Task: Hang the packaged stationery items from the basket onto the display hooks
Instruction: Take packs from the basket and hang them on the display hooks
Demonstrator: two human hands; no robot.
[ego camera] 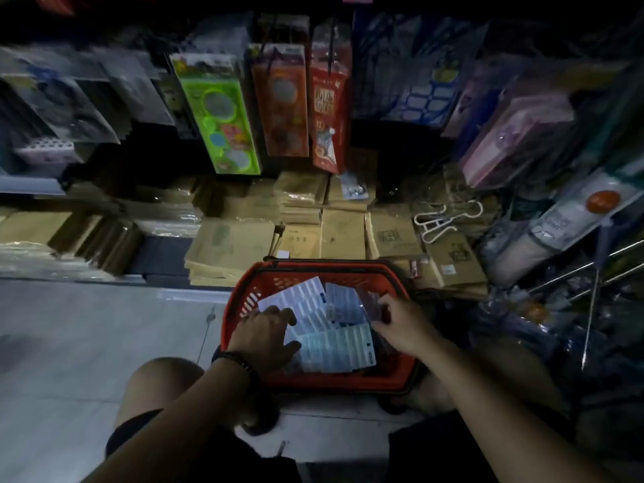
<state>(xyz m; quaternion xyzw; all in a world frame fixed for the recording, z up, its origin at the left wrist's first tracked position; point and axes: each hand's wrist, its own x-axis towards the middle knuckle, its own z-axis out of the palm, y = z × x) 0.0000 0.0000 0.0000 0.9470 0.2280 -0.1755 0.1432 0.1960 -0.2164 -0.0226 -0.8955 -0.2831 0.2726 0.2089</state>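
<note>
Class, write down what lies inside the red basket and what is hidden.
Pale flat packets overlap inside the red basket. The left hand rests on them; the right hand pinches one. The basket's floor and anything beneath are covered.

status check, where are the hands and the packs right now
Left hand spread flat on the white packs in the red basket. Right hand pinches a clear pack. Hanging goods crowd the display above.

Left grip (266, 338), right grip (402, 325) in basket (334, 379)
</note>
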